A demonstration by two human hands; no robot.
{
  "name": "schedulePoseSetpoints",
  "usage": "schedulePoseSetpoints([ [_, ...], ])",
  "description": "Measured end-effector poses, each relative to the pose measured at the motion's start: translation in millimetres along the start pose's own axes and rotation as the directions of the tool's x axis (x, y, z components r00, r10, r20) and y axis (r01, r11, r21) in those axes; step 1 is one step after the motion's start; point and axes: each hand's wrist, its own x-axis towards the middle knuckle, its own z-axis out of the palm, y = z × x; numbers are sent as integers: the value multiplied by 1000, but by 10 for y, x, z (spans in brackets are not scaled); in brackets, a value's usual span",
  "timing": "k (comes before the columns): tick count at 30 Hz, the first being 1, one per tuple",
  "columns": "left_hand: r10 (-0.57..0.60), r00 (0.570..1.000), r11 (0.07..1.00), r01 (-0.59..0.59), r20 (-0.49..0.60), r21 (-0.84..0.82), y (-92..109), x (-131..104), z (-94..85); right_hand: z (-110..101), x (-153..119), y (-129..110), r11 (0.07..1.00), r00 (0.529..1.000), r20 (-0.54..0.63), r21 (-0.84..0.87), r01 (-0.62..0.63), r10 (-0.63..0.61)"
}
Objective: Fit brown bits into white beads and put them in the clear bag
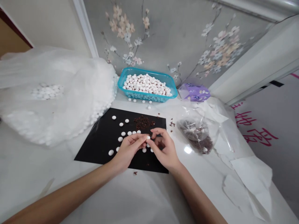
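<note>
While together on one white ball (148, 137), both hands (127, 150) (166, 152) before a turquoise basket (149, 96) of similar balls (147, 84).

Red handwritten characters (246, 119), apparently Chinese: on grey panel (285, 118), well right of right-hand fingers (163, 133); wording not legible. Purple packet (197, 92), beyond fingers: print illegible.

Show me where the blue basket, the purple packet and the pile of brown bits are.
Blue basket (149, 97), head view: on its front wall.
Purple packet (197, 93), head view: middle of its printed side.
Pile of brown bits (142, 122), head view: its middle.
</note>
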Motion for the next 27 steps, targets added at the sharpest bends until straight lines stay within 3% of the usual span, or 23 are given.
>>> schedulePoseSetpoints([
  [13,-13,1000,1000,13,-8,-6,8,-7,-15,23,-22,25,947,977,-48,-257,191,-210],
  [27,-24,999,998,21,-36,-60,0,4,1,82,-34,33,983,987,-116,-156,93,-112],
])
